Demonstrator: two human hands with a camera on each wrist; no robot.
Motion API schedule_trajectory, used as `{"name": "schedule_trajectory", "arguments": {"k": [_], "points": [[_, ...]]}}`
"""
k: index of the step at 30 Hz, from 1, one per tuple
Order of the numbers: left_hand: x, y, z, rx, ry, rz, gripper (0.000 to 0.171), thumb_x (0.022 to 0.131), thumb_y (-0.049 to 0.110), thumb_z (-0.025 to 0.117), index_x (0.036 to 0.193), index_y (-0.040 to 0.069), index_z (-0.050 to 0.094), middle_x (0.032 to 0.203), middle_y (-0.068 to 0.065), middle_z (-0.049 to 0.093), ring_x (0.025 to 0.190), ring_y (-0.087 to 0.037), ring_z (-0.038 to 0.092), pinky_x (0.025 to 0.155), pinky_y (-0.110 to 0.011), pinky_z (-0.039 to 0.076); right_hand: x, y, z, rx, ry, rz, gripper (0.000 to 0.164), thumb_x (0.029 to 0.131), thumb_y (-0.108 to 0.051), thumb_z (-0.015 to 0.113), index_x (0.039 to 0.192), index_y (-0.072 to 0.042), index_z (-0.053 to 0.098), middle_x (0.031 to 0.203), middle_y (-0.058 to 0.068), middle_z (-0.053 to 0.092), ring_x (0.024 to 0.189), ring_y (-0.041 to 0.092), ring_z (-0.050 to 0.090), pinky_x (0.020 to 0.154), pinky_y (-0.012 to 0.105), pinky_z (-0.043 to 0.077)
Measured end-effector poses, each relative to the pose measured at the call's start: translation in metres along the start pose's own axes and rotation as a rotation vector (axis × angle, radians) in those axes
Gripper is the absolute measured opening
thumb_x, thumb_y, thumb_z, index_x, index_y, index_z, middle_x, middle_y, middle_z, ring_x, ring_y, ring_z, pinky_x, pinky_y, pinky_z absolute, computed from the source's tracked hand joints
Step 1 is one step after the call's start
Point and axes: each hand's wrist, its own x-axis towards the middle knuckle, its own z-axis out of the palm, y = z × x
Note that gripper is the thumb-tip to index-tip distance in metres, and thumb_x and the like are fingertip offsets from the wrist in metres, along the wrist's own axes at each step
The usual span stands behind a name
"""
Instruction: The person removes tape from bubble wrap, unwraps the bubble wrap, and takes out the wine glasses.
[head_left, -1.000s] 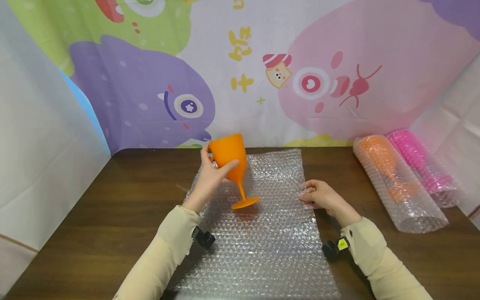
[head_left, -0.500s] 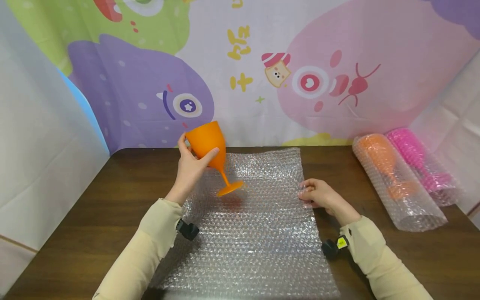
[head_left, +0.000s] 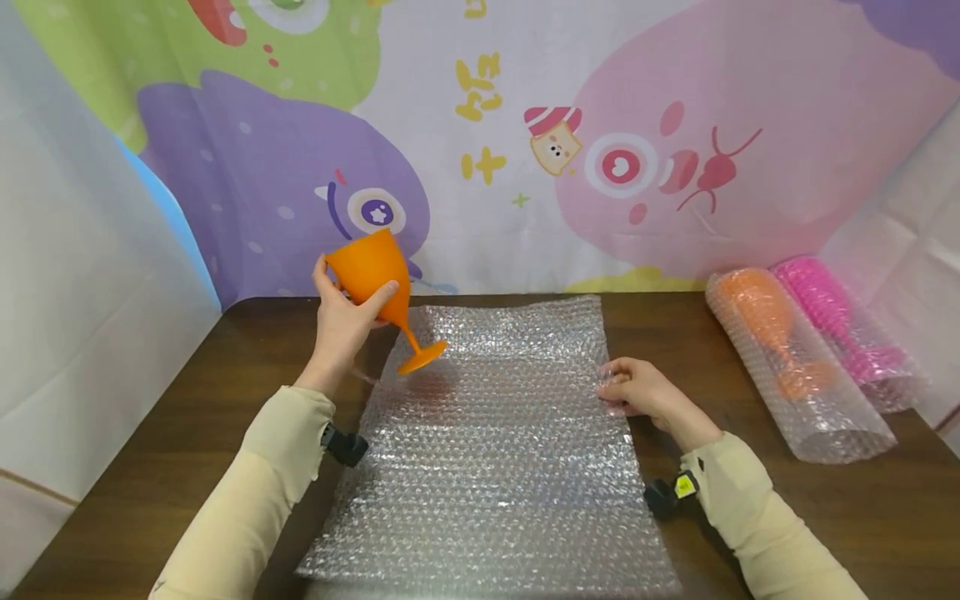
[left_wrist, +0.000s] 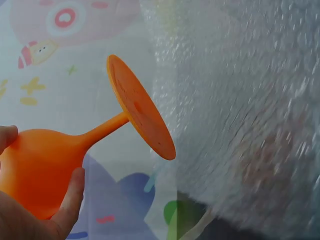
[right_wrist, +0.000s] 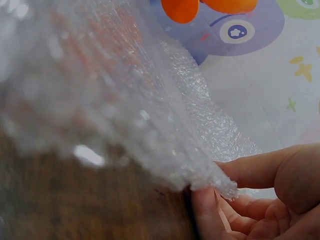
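An orange goblet [head_left: 371,268] is gripped round its bowl by my left hand [head_left: 339,323], tilted with its foot down to the right. The goblet's foot hangs over the upper left part of a bubble wrap sheet [head_left: 495,467]. In the left wrist view, the thumb and fingers hold the bowl, and the stem and round foot [left_wrist: 140,107] stick out freely. My right hand [head_left: 645,390] pinches the right edge of the bubble wrap. The right wrist view shows that edge [right_wrist: 215,180] between thumb and fingers, lifted a little from the wood.
On the right of the brown wooden table [head_left: 187,433] lie two wrapped goblets, one orange [head_left: 761,312] and one pink [head_left: 821,304], each in a bubble wrap roll. A printed cloth [head_left: 495,225] hangs behind the table. White panels [head_left: 90,292] flank both sides.
My left hand has carried the orange goblet leftward and a little up, toward the sheet's left edge. The right hand has kept its hold on the bubble wrap edge in the same place.
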Motion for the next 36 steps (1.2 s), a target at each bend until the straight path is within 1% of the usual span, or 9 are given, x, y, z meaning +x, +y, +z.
{"name": "schedule_trajectory", "arguments": {"k": [6, 8, 13, 19, 21, 25, 29, 36], "points": [[0.005, 0.004, -0.010, 0.042, 0.027, 0.027, 0.106, 0.074, 0.042, 0.072, 0.142, 0.030, -0.008, 0.133, -0.016, 0.035, 0.107, -0.027, 0.053, 0.069, -0.031, 0.054, 0.001, 0.001, -0.001, -0.008, 0.002, -0.002, 0.041, 0.087, -0.004, 0.057, 0.122, 0.008, 0.040, 0.084, 0.004, 0.057, 0.067, 0.007, 0.057, 0.060, 0.022, 0.051], [0.005, 0.004, -0.012, 0.050, 0.029, 0.024, 0.105, 0.074, 0.041, 0.072, 0.142, 0.031, -0.008, 0.134, -0.016, 0.034, 0.107, -0.027, 0.053, 0.070, -0.032, 0.054, 0.001, 0.001, -0.001, -0.009, 0.001, -0.005, 0.041, 0.087, -0.004, 0.056, 0.122, 0.009, 0.040, 0.085, 0.005, 0.057, 0.068, 0.007, 0.057, 0.061, 0.023, 0.051], [0.005, 0.001, -0.017, 0.058, 0.040, 0.016, 0.104, 0.075, 0.040, 0.071, 0.141, 0.033, -0.008, 0.134, -0.017, 0.031, 0.109, -0.028, 0.051, 0.077, -0.038, 0.052, 0.001, 0.002, -0.002, -0.015, 0.003, -0.005, 0.041, 0.087, -0.005, 0.057, 0.122, 0.009, 0.040, 0.088, 0.007, 0.057, 0.070, 0.008, 0.057, 0.062, 0.024, 0.052], [0.005, -0.002, -0.026, 0.073, 0.058, -0.006, 0.104, 0.075, 0.040, 0.071, 0.140, 0.034, -0.009, 0.133, -0.018, 0.034, 0.110, -0.028, 0.050, 0.077, -0.035, 0.052, 0.001, 0.002, -0.001, -0.016, 0.002, 0.001, 0.041, 0.087, -0.005, 0.057, 0.122, 0.008, 0.040, 0.086, 0.006, 0.056, 0.069, 0.008, 0.057, 0.062, 0.023, 0.052], [0.005, -0.003, -0.029, 0.084, 0.076, -0.002, 0.103, 0.075, 0.040, 0.071, 0.140, 0.034, -0.009, 0.132, -0.018, 0.036, 0.110, -0.027, 0.050, 0.080, -0.037, 0.052, 0.001, 0.002, 0.001, -0.006, 0.001, -0.003, 0.041, 0.087, -0.005, 0.057, 0.122, 0.009, 0.040, 0.086, 0.005, 0.056, 0.069, 0.007, 0.057, 0.061, 0.023, 0.052], [0.007, -0.007, -0.032, 0.114, 0.125, 0.007, 0.103, 0.075, 0.040, 0.070, 0.139, 0.035, -0.010, 0.131, -0.018, 0.039, 0.111, -0.026, 0.048, 0.091, -0.038, 0.046, 0.001, 0.001, 0.001, 0.015, 0.002, -0.008, 0.041, 0.086, -0.004, 0.057, 0.121, 0.009, 0.040, 0.084, 0.004, 0.056, 0.067, 0.007, 0.057, 0.060, 0.022, 0.051], [0.009, -0.012, -0.034, 0.115, 0.160, 0.006, 0.103, 0.075, 0.037, 0.071, 0.140, 0.033, -0.009, 0.134, -0.017, 0.036, 0.114, -0.026, 0.044, 0.098, -0.038, 0.039, 0.001, 0.002, 0.002, 0.014, 0.009, -0.005, 0.040, 0.086, -0.003, 0.057, 0.121, 0.009, 0.041, 0.083, 0.004, 0.056, 0.067, 0.007, 0.056, 0.059, 0.021, 0.051], [0.014, -0.018, -0.039, 0.104, 0.218, 0.029, 0.099, 0.074, 0.032, 0.073, 0.140, 0.024, -0.001, 0.135, -0.015, 0.033, 0.114, -0.025, 0.041, 0.101, -0.034, 0.035, 0.001, 0.003, 0.001, -0.002, 0.023, 0.000, 0.040, 0.086, -0.003, 0.057, 0.121, 0.009, 0.042, 0.083, 0.004, 0.054, 0.067, 0.008, 0.056, 0.059, 0.022, 0.051]]}}
